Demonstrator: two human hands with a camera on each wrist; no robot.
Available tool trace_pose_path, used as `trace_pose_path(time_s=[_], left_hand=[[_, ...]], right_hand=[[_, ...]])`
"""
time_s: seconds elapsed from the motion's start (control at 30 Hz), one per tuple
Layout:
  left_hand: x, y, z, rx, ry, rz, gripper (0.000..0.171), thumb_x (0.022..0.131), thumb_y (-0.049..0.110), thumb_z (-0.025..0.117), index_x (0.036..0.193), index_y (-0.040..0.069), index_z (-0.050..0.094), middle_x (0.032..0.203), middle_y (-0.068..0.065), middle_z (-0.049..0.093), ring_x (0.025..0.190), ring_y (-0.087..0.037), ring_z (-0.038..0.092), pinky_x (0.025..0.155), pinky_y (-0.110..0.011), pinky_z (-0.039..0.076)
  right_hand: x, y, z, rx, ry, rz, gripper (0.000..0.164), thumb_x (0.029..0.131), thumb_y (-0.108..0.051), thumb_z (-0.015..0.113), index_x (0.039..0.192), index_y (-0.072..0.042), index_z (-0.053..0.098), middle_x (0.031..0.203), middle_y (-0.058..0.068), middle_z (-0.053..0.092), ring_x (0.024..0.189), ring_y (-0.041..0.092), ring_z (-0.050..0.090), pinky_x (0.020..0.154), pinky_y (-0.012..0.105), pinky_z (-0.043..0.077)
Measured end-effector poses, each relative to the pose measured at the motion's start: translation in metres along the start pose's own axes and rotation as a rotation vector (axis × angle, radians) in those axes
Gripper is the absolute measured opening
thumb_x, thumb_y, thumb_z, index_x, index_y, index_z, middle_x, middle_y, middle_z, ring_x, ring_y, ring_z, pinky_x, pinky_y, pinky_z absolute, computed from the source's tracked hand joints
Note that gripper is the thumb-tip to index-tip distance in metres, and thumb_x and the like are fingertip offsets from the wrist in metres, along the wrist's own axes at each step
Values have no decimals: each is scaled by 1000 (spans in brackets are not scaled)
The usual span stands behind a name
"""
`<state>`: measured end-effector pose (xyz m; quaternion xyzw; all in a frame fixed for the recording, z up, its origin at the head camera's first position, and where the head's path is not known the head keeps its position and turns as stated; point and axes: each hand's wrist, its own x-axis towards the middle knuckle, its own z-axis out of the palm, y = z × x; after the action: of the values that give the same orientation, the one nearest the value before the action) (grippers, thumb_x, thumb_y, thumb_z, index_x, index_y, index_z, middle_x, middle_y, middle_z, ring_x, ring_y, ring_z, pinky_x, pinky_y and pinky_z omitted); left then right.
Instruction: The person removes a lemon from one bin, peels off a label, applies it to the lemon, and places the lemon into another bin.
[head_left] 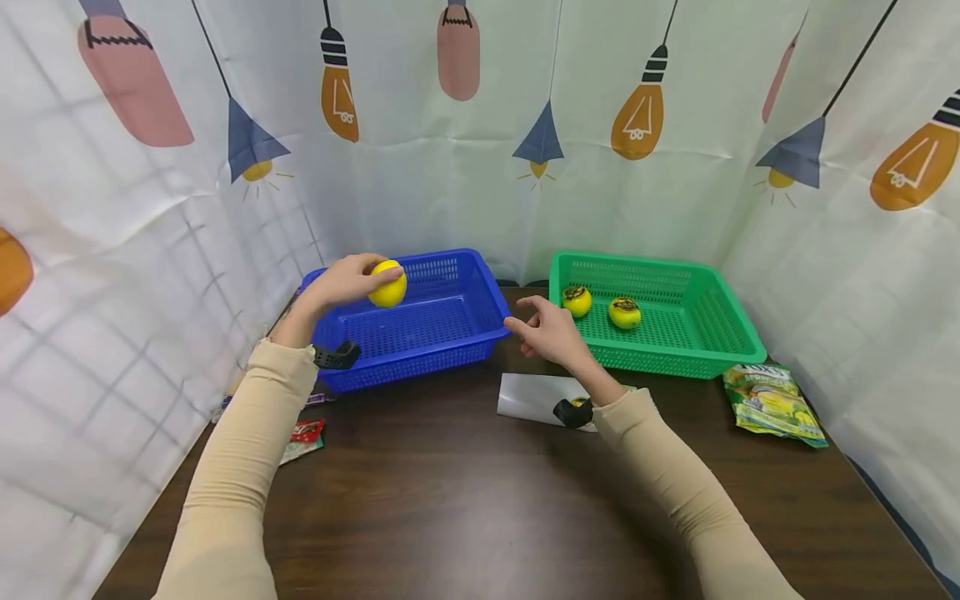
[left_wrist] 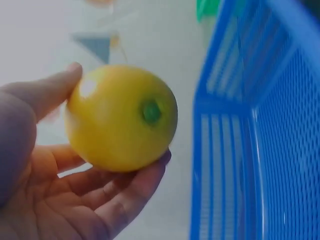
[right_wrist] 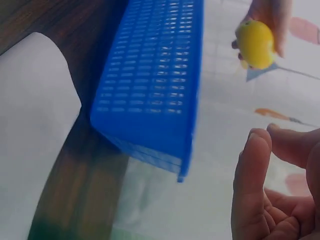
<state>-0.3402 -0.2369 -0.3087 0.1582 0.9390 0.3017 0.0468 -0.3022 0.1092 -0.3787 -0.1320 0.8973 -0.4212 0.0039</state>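
Between the thumb and fingers of my left hand (head_left: 348,282) is a round yellow fruit (head_left: 387,284), held above the left part of the blue basket (head_left: 412,354). The left wrist view shows a small green spot on the fruit's smooth skin (left_wrist: 120,120). My right hand (head_left: 551,332) hovers between the two baskets, its fingers loosely bent with nothing in them. In the right wrist view its thumb and fingertip are close together. Two yellow persimmons (head_left: 624,313) with dark tops sit in the left part of the green basket (head_left: 675,360).
Under my right forearm lies a whitish sheet or packet (head_left: 536,398) on the dark brown table (head_left: 450,500). A green and yellow snack bag (head_left: 774,402) is beside the green basket. Small packets (head_left: 303,437) lie near my left forearm. A patterned curtain (head_left: 480,192) hangs behind.
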Motion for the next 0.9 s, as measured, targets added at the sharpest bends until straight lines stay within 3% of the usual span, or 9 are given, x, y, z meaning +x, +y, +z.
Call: trace_pose_path(time_s=[0.13, 0.27, 0.37, 0.43, 0.57, 0.67, 0.77, 0.9], left_hand=[[-18, 27, 14, -61, -12, 87, 51, 101, 47, 51, 136, 10, 56, 123, -15, 63, 101, -27, 58, 81, -34, 46], [-34, 54, 38, -108, -42, 169, 42, 100, 44, 54, 133, 17, 60, 121, -9, 66, 103, -24, 60, 85, -34, 48], [-42, 70, 71, -160, -95, 205, 38, 99, 44, 56, 130, 21, 61, 116, -4, 67, 101, -21, 60, 86, -32, 49], [-45, 76, 102, -205, -154, 217, 38, 99, 45, 56, 129, 22, 62, 113, -1, 68, 100, -18, 60, 85, -31, 49], [-45, 79, 171, -243, -295, 245, 41, 97, 47, 56, 128, 20, 62, 110, 1, 69, 97, -12, 60, 84, -27, 50], [-48, 81, 212, -250, -351, 240, 41, 96, 47, 57, 125, 19, 64, 110, 2, 70, 96, -9, 60, 84, -24, 49], [-54, 88, 232, -250, -349, 222, 38, 94, 47, 61, 119, 18, 67, 107, 3, 71, 94, -7, 60, 82, -22, 48], [-52, 94, 245, -257, -330, 202, 35, 92, 44, 64, 112, 16, 69, 99, 2, 72, 86, -4, 58, 76, -20, 47]], right_hand=[[-16, -2, -8, -18, -52, -15, 50, 94, -42, 66, 134, -12, 57, 80, 10, 73, 58, 17, 69, 64, 41, 60], [-35, 4, -10, -49, -124, -40, 43, 95, -38, 66, 127, -10, 62, 79, 11, 74, 64, 30, 70, 63, 44, 60], [-50, 13, -12, -89, -170, -51, 38, 95, -36, 66, 121, -10, 65, 82, 15, 75, 67, 35, 70, 59, 38, 58], [-59, 21, -13, -120, -191, -36, 36, 94, -36, 67, 118, -10, 67, 85, 17, 75, 66, 34, 70, 57, 34, 57], [-74, 45, -18, -162, -213, 18, 34, 94, -35, 68, 116, -9, 68, 85, 15, 75, 62, 25, 68, 57, 29, 53], [-82, 63, -20, -174, -212, 52, 35, 94, -36, 67, 116, -9, 69, 82, 11, 75, 63, 19, 67, 58, 29, 52], [-88, 75, -23, -192, -208, 76, 36, 95, -37, 65, 116, -8, 69, 81, 8, 75, 64, 16, 66, 58, 28, 52], [-92, 88, -24, -211, -191, 125, 32, 95, -37, 65, 112, -10, 71, 80, 5, 73, 63, 14, 66, 57, 28, 52]])
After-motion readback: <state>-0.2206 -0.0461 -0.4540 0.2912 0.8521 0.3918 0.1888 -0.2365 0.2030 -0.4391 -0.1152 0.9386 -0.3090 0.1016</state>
